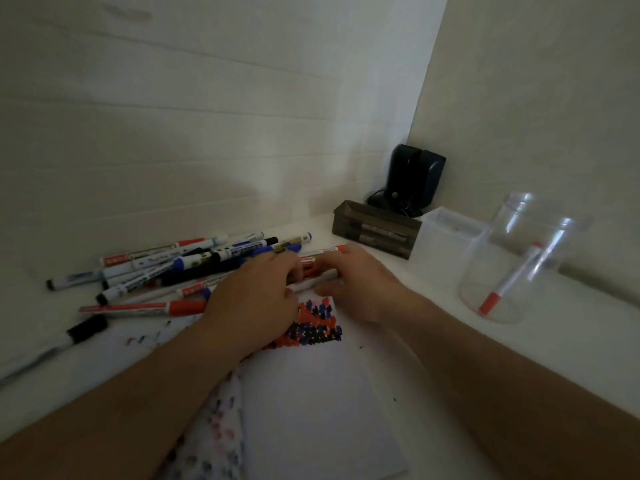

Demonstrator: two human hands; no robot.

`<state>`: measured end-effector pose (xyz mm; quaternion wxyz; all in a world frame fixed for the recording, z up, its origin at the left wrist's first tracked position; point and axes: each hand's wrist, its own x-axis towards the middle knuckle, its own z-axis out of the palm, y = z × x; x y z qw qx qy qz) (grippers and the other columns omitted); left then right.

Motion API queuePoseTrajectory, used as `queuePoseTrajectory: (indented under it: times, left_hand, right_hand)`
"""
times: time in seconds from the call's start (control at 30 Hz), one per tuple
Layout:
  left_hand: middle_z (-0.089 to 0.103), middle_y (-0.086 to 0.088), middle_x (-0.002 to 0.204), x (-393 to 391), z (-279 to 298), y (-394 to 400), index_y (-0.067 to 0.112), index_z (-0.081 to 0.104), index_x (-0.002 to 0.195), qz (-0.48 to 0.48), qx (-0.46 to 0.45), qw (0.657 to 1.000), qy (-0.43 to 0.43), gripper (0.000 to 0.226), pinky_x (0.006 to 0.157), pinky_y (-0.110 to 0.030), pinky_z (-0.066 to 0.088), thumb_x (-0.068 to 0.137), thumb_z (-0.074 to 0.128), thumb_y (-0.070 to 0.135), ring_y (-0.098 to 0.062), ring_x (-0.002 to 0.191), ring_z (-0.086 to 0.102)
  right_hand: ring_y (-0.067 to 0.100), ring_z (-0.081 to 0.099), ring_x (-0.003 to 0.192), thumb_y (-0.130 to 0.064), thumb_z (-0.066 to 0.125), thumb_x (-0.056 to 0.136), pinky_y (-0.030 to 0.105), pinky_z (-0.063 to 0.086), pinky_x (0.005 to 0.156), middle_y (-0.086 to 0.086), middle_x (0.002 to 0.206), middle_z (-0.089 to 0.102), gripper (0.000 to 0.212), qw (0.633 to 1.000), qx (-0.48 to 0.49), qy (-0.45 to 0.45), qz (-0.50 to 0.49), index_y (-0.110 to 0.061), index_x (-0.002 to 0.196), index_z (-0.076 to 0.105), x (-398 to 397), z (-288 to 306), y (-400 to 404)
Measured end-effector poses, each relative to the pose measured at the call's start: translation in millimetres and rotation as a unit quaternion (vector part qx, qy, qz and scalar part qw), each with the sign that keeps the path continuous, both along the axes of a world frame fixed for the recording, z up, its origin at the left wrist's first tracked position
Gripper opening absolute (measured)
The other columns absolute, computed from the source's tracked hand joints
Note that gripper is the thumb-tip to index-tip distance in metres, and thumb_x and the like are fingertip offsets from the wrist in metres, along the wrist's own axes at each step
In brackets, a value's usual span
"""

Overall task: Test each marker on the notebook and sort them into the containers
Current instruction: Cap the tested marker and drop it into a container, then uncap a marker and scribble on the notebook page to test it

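A pile of several markers (166, 268) with red, blue and black caps lies at the back left of the white table. My left hand (256, 296) and my right hand (356, 285) meet over a white marker with a red end (320, 273), fingers of both curled round it just above the notebook (311, 393). The notebook's top carries a patch of red, blue and black test marks (318, 323). A clear glass jar (512, 265) on the right holds one red marker (509, 282). A clear square container (443, 240) stands beside it.
A dark wooden box (374, 230) and a black device (412, 181) sit in the back corner against the wall. A lone black-capped marker (69, 337) lies at the left. A scribbled loose sheet (214, 427) lies under the notebook's left edge.
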<state>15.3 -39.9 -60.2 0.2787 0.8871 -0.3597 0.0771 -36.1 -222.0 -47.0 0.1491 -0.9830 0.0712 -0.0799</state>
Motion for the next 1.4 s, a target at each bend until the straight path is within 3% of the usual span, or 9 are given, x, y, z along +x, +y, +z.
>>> queuePoseTrajectory:
  times: [0.27,0.37,0.47,0.53,0.63,0.83,1.03,1.17,1.4]
  left_hand:
    - [0.051,-0.001,0.082,2,3,6,0.031,0.048,0.091,0.019,-0.161,0.986,0.047,0.036,0.061,-0.03,0.037,0.086,0.057,-0.003,-0.016,0.07,0.047]
    - [0.056,0.002,0.086,3,2,9,0.033,0.053,0.098,-0.001,-0.166,0.985,0.054,0.032,0.063,-0.037,0.047,0.091,0.056,0.002,-0.016,0.072,0.052]
    - [0.059,0.015,0.095,-4,4,10,0.039,0.058,0.114,-0.055,-0.131,0.99,0.028,0.022,0.069,-0.03,0.048,0.099,0.055,0.022,-0.007,0.083,0.055]
    - [0.061,0.018,0.103,-9,6,8,0.039,0.056,0.125,-0.104,-0.098,0.99,0.006,0.025,0.076,-0.028,0.049,0.101,0.052,0.037,-0.002,0.093,0.057]
    - [0.061,0.02,0.103,-11,6,8,0.038,0.055,0.122,-0.133,-0.071,0.989,-0.012,0.023,0.075,-0.026,0.048,0.099,0.054,0.041,-0.002,0.094,0.058]
    - [0.06,0.019,0.079,-15,8,9,0.034,0.039,0.101,-0.142,-0.049,0.988,-0.037,0.022,0.047,-0.022,0.039,0.097,0.037,0.056,-0.01,0.055,0.054]
    - [0.054,0.015,0.066,-15,20,16,0.031,0.041,0.095,-0.158,-0.066,0.985,0.014,0.025,0.046,-0.02,0.036,0.096,0.04,0.056,-0.007,0.05,0.045]
    - [0.055,0.022,0.068,-19,25,17,0.034,0.036,0.09,-0.149,-0.045,0.987,0.031,0.024,0.047,-0.017,0.036,0.096,0.04,0.056,-0.003,0.05,0.046]
    - [0.058,0.028,0.062,-27,22,17,0.033,0.038,0.118,-0.124,-0.017,0.99,0.065,0.022,0.043,-0.013,0.036,0.102,0.045,0.046,0.001,0.047,0.051]
  right_hand:
    - [0.013,0.056,0.092,-0.048,0.049,0.103,0.035,0.053,0.083,-0.007,0.11,0.059,0.014,0.989,-0.126,0.073,0.01,-0.037,0.109,0.055,-12,22,-11]
    - [0.011,0.058,0.073,-0.047,0.048,0.104,0.03,0.049,0.064,-0.006,0.088,0.062,0.022,0.988,0.127,-0.084,-0.016,-0.029,0.105,0.058,-23,29,-19]
    - [0.011,0.051,0.057,-0.026,0.06,0.102,0.026,0.043,0.055,0.001,0.073,0.062,0.014,0.859,0.49,-0.134,0.055,-0.014,0.096,0.064,-27,31,-6]
    - [0.015,0.05,0.053,-0.009,0.066,0.097,0.029,0.039,0.053,0.008,0.069,0.061,0.011,0.79,0.595,-0.105,0.105,-0.012,0.087,0.061,-27,23,7]
    - [0.018,0.055,0.053,0.004,0.068,0.091,0.028,0.041,0.051,0.018,0.075,0.061,0.021,0.773,0.62,-0.091,0.095,-0.011,0.084,0.055,-24,9,19]
    - [0.015,0.046,0.052,-0.001,0.065,0.095,0.023,0.035,0.046,0.009,0.065,0.057,0.035,0.755,0.64,-0.08,0.118,-0.016,0.07,0.046,-23,1,26]
    - [0.019,0.043,0.05,0.0,0.061,0.097,0.025,0.036,0.044,0.017,0.071,0.054,0.022,0.771,0.607,-0.087,0.173,-0.01,0.079,0.054,-25,8,23]
    - [0.015,0.045,0.048,0.001,0.063,0.093,0.022,0.037,0.042,0.013,0.065,0.054,0.029,0.743,0.64,-0.081,0.178,-0.008,0.07,0.048,-26,9,23]
    - [0.014,0.047,0.049,0.003,0.063,0.093,0.019,0.036,0.04,0.013,0.07,0.056,0.029,0.73,0.659,-0.052,0.171,-0.005,0.071,0.047,-26,5,27]
